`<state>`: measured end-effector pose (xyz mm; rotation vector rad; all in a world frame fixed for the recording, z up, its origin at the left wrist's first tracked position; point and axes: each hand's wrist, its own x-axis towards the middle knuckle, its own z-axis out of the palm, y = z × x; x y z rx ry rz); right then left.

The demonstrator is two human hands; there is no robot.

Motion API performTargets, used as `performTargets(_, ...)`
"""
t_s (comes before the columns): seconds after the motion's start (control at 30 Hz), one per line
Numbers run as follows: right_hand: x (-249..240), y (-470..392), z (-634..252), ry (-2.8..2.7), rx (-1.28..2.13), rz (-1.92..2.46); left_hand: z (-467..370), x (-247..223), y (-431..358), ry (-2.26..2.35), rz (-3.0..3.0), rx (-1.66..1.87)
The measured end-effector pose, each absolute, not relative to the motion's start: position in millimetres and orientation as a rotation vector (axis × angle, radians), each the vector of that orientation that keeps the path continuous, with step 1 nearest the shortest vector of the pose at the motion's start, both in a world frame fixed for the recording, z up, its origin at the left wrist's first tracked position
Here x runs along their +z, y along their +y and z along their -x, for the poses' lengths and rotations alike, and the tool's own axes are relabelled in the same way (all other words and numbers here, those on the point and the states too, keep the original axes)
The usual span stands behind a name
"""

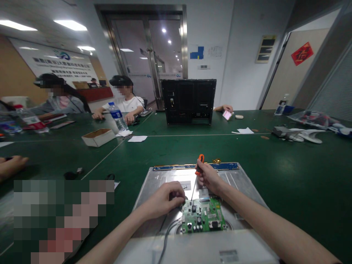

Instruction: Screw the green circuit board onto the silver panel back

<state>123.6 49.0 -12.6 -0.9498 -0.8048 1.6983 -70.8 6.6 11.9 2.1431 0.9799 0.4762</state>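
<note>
In my right hand (pixel 210 178) is a screwdriver (pixel 200 161) with an orange and black handle, fingers wrapped round it. Its thin shaft slants down to the upper left part of a green circuit board (pixel 202 214). My left hand (pixel 172 196) lies at the board's upper left corner, fingers curled and closed; whatever is between the fingertips is hidden. The board sits on the metal back of a flat display panel (pixel 156 183). A few small screws (pixel 185 187) lie on the panel between my hands. A blue circuit strip (pixel 176 167) runs along the panel's far edge.
A grey cable (pixel 165 240) runs from the board's left side. Beyond the panel stands a black monitor housing (pixel 188 102). An open box (pixel 99 137) and a water bottle (pixel 117 116) are left; white gloves (pixel 302 135) lie right. Other people sit around the green table (pixel 291 165).
</note>
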Motion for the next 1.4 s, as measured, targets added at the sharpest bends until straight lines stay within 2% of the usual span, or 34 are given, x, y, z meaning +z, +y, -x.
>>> performTargets(0.27, -14, 50, -124, -0.807, 1.711, 0.948, 70, 11, 6, 1.076, -2.073, 0.553)
performTargets(0.8, -21, 53, -125, -0.820, 1.731, 0.931, 72, 4, 11, 0.974, -2.033, 0.556)
performTargets(1.4, -19, 51, -124, -0.846, 1.693, 0.956, 72, 8, 9, 0.918, -2.164, 0.458)
